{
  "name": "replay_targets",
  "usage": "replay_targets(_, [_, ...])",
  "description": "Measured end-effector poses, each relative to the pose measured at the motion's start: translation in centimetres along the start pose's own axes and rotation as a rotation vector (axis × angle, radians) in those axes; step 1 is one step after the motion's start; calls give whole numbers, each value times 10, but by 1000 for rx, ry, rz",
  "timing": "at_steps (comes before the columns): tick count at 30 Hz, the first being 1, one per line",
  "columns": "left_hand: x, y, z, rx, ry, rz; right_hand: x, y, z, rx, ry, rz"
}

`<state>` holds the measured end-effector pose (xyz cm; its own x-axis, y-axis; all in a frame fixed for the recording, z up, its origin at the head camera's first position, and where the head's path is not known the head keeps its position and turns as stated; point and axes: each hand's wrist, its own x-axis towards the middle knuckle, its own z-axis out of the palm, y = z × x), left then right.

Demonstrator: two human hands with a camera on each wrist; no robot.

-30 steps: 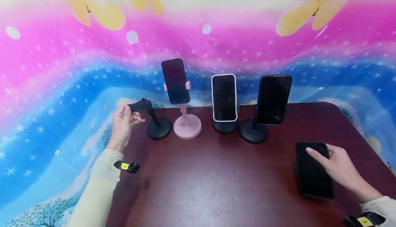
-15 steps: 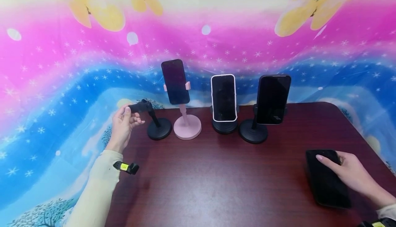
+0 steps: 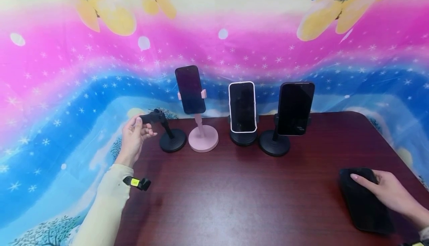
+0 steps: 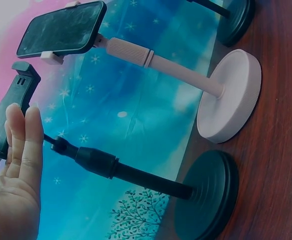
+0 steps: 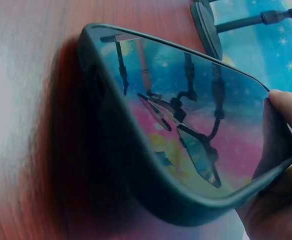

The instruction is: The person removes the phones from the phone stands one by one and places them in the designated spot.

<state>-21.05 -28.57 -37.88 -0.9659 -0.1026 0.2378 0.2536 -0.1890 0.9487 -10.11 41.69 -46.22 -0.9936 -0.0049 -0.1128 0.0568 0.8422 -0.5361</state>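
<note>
Nearest you, your right hand [image 3: 390,192] is clamped on a black-cased smartphone [image 3: 366,207], thumb across its front, over the right side of the reddish-brown table [image 3: 241,194]. Well apart, your left hand [image 3: 132,138] pinches the phone clamp [image 3: 150,118] of a black phone stand [image 3: 172,141]. Right of that, a pink phone stand [image 3: 203,139] bears a dark-screened smartphone [image 3: 190,89]; beyond come a white-edged smartphone [image 3: 242,106] on a second black stand [image 3: 244,139] and a larger black smartphone [image 3: 295,108] on a third black stand [image 3: 273,147]. Behind hangs a snowflake-printed backdrop [image 3: 214,59].
</note>
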Motion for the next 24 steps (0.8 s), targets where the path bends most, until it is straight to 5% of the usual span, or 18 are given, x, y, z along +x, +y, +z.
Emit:
replay_targets(10, [-1, 2, 2, 42, 40, -17, 4, 19, -7, -79, -73, 78])
replay_targets(24, [3, 1, -1, 8, 7, -13, 5, 33, -9, -100, -201, 134])
